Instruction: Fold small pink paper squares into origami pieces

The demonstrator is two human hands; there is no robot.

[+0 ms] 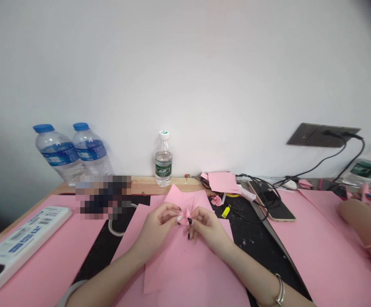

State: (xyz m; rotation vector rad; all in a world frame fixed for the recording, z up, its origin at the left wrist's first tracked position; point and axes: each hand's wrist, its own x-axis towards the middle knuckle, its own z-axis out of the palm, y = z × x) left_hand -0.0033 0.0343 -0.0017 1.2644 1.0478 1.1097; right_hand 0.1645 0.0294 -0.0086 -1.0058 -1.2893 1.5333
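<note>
A small piece of folded pink paper (185, 216) is pinched between my two hands, just above the pink sheets (185, 264) spread over the black mat. My left hand (162, 224) grips its left side with thumb and forefinger. On the other side, my right hand (206, 227) holds it between thumb and index finger, the other fingers curled below. Fingertips cover part of the folds, so the paper's full shape is hidden.
Water bottles (163, 164) stand along the wall. Right of my hands lie pink paper squares (223, 182), black cables and a phone (271, 200). A long white box (25, 245) rests at left. Another person's arm (361, 221) reaches in at far right, below a wall socket (322, 134).
</note>
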